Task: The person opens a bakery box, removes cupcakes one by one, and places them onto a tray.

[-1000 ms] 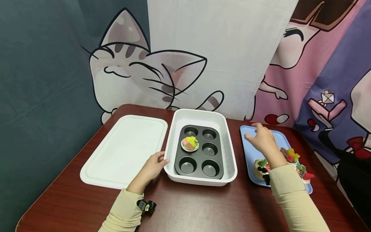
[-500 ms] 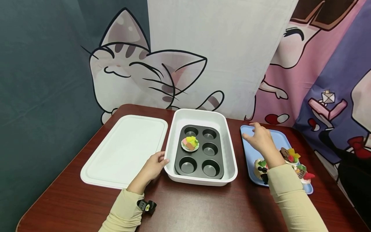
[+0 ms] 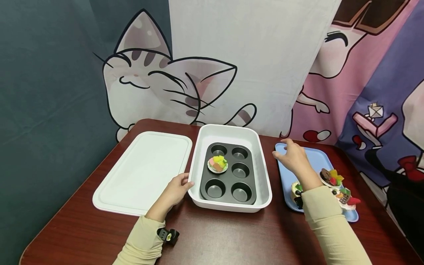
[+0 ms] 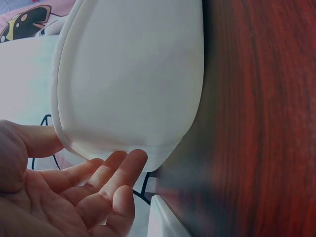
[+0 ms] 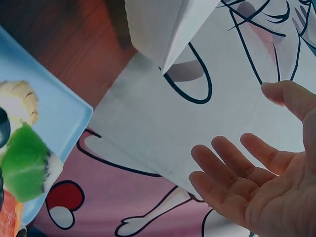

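My left hand holds the near left side of a white plastic basin. In the left wrist view the thumb is at the rim and the fingers lie against the outer wall. Inside the basin sits a dark six-cup muffin pan. A toy tart with yellow, pink and green topping rests in its middle left cup. Over the far left part of a blue tray, my right hand is held with fingers spread and nothing between them. A toy fruit cake shows below it.
Toy desserts, a chocolate-and-fruit tart and a strawberry-topped one, stand on the near right of the blue tray. A white board lies left of the basin. Behind the brown table hangs a printed cloth.
My right hand has drifted slightly left and away from me over the blue tray, still holding nothing. The left hand, basin, muffin pan and tart have stayed put.
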The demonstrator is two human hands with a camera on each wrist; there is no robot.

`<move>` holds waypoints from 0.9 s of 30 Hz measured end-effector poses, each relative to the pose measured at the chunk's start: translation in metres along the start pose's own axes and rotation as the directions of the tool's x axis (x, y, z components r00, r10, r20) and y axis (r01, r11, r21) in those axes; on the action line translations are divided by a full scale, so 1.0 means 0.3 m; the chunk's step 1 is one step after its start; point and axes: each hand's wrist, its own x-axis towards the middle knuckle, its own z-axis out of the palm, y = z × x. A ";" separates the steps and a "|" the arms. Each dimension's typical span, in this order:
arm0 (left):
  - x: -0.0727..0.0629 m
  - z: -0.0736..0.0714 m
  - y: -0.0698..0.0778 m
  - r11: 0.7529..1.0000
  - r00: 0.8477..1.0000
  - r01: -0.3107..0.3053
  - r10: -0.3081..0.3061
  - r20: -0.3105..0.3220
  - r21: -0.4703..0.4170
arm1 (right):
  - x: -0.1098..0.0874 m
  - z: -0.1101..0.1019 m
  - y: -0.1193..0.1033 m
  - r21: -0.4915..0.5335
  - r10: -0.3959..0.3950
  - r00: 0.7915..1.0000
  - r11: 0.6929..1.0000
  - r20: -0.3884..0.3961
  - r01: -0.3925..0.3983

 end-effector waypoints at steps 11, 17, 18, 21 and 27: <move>0.001 -0.002 -0.001 1.000 1.000 0.002 -0.002 -0.003 0.000 | 0.003 0.022 -0.035 0.017 -0.005 1.000 1.000 0.015 0.005; 0.001 0.001 -0.003 1.000 1.000 -0.004 0.004 -0.001 -0.006 | 0.004 0.031 -0.049 0.028 0.004 1.000 1.000 0.018 -0.005; 0.002 0.001 -0.004 1.000 1.000 -0.005 0.005 -0.001 -0.004 | 0.004 0.032 -0.051 0.031 0.005 1.000 1.000 0.021 -0.005; 0.002 0.002 -0.005 1.000 1.000 -0.007 0.007 0.001 -0.002 | 0.006 0.035 -0.056 0.039 0.003 1.000 0.999 0.023 -0.004; -0.001 0.001 -0.003 1.000 1.000 -0.009 0.009 -0.003 0.003 | 0.011 0.047 -0.065 0.055 -0.010 1.000 0.998 0.003 0.010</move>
